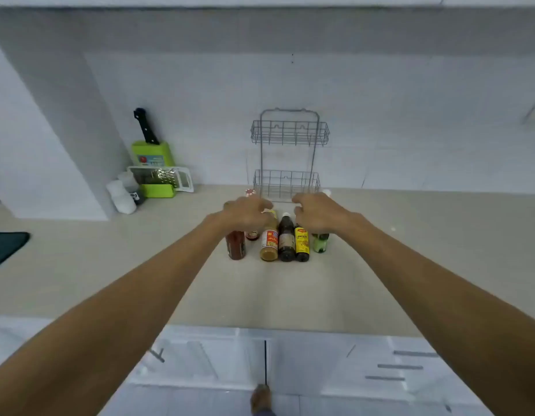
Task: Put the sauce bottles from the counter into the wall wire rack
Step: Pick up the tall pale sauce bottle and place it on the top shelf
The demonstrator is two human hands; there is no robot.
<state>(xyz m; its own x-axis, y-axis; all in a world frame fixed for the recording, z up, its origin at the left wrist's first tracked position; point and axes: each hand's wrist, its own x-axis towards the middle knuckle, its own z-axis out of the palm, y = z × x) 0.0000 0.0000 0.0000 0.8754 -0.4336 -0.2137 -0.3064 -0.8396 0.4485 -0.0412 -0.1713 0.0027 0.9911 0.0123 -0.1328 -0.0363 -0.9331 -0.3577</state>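
Head view: both hands over the bottle row, nothing gripped yet.

We see left hand (247,212) and right hand (318,212), fingers curled and loosely apart, above sauce bottles (285,240) upright on counter (290,289) below empty wire rack (288,157). We judge them rigid, smooth, maybe slippery, fairly heavy; grip mid-body or neck.

Both arms are extended forward, bare to the elbow, converging toward the centre. The left hand (248,210) is held palm down with fingers curled loosely. The right hand (318,210) is held likewise, fingers bent downward. No object is enclosed by either grip.
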